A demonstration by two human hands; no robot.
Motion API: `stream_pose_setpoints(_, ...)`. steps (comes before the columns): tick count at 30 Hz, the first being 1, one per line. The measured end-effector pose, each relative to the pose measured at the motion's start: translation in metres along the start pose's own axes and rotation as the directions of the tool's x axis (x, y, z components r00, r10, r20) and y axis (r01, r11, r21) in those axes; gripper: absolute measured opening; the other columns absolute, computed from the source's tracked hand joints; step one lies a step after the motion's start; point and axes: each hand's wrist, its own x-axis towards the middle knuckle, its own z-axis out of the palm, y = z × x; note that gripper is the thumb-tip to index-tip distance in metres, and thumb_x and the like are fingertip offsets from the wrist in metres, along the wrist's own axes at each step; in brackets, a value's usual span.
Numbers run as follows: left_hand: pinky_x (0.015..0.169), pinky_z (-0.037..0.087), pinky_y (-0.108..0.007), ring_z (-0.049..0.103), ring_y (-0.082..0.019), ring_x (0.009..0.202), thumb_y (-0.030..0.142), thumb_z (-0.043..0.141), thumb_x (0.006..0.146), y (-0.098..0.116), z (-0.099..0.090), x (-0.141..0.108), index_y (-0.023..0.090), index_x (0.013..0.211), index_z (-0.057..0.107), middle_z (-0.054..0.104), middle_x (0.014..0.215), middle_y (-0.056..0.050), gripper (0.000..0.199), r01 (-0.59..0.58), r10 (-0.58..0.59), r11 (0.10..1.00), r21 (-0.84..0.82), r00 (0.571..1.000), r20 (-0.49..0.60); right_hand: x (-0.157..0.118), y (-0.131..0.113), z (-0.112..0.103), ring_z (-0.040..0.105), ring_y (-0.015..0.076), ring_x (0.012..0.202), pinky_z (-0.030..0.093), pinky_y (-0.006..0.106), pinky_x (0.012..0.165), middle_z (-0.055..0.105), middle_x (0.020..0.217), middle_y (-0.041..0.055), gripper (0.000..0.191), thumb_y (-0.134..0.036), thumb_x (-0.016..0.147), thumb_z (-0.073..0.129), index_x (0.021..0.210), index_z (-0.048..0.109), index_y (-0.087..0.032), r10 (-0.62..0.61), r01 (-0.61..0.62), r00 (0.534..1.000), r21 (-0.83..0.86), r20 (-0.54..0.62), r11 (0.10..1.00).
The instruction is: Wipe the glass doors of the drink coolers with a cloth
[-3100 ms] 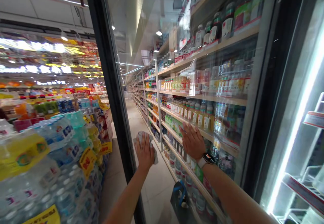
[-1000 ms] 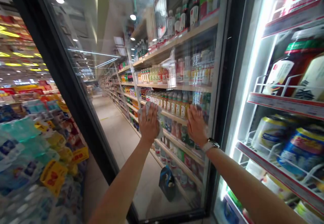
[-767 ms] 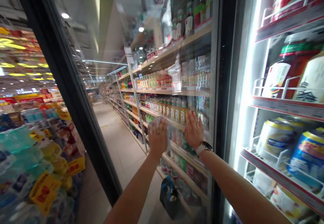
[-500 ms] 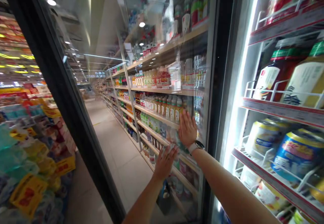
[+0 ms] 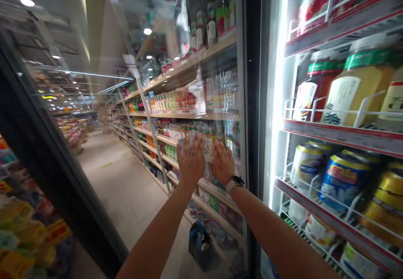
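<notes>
My left hand point(image 5: 191, 161) presses a thin, pale cloth point(image 5: 208, 148) against the glass door point(image 5: 176, 14), fingers pointing up. Parts of the cloth show past the fingertips and beside the hand; whether it is fabric or paper I cannot make out. Just to the right, my right hand point(image 5: 222, 163) lies flat on the same pane with its fingers stretched out. A watch point(image 5: 238, 181) with a dark face and pale strap is on the right wrist. Bottles on wooden shelves show in the glass behind both hands.
To the right is a lit refrigerator with wire-fronted shelves point(image 5: 333, 128), bottles point(image 5: 343, 85) and cans point(image 5: 344, 180). The door's dark frame point(image 5: 59, 161) slants at left. An aisle floor point(image 5: 126, 199) and a dark bag-like object point(image 5: 201, 247) appear through the glass. Packaged goods point(image 5: 22, 237) stand lower left.
My left hand has moved up the glass with the cloth, now level with my right hand. The right hand stays flat on the pane, slightly lower. The view has turned right.
</notes>
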Motion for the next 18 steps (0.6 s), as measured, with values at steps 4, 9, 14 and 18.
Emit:
stream_pose_setpoints(4, 0.125, -0.001, -0.046, 0.016, -0.019, 0.150, 0.019, 0.049, 0.092, 0.012, 0.002, -0.048, 0.023, 0.148, 0.038, 0.052, 0.144, -0.003, 0.056, -0.147, 0.146, 0.988, 0.036, 0.989, 0.016, -0.002, 0.003, 0.000, 0.027, 0.0230, 0.147, 0.024, 0.048, 0.119, 0.042, 0.153, 0.0118, 0.055, -0.020, 0.093, 0.034, 0.148, 0.039, -0.014, -0.003, 0.004, 1.000, -0.028, 0.029, 1.000)
stream_pose_setpoints(9, 0.125, 0.002, -0.044, 0.015, -0.016, 0.150, 0.016, 0.045, 0.091, 0.015, -0.004, -0.137, 0.025, 0.138, 0.052, 0.052, 0.144, 0.001, 0.049, -0.208, 0.200, 0.977, 0.046, 0.969, 0.142, -0.001, 0.004, -0.003, 0.027, 0.0248, 0.147, 0.025, 0.049, 0.118, 0.044, 0.152, 0.0137, 0.058, -0.020, 0.091, 0.036, 0.149, 0.037, -0.012, -0.027, 0.026, 1.000, 0.009, 0.011, 1.000)
stream_pose_setpoints(14, 0.126, 0.004, -0.043, 0.014, -0.015, 0.150, 0.014, 0.046, 0.085, 0.002, -0.018, -0.215, 0.033, 0.132, 0.059, 0.046, 0.148, 0.008, 0.052, -0.274, 0.252, 0.959, 0.072, 0.940, 0.229, -0.001, 0.006, -0.006, 0.025, 0.0252, 0.147, 0.026, 0.050, 0.118, 0.041, 0.153, 0.0132, 0.061, -0.021, 0.091, 0.035, 0.152, 0.031, -0.012, -0.044, 0.045, 0.999, 0.029, -0.018, 0.999)
stream_pose_setpoints(18, 0.126, 0.003, -0.041, 0.014, -0.014, 0.150, 0.016, 0.045, 0.085, -0.033, -0.045, -0.224, 0.038, 0.131, 0.058, 0.046, 0.147, 0.012, 0.053, -0.369, 0.336, 0.926, 0.075, 0.899, 0.281, -0.001, 0.005, -0.008, 0.027, 0.0255, 0.146, 0.028, 0.050, 0.117, 0.042, 0.153, 0.0137, 0.061, -0.021, 0.091, 0.034, 0.152, 0.030, -0.011, -0.056, 0.057, 0.998, 0.027, -0.037, 0.998)
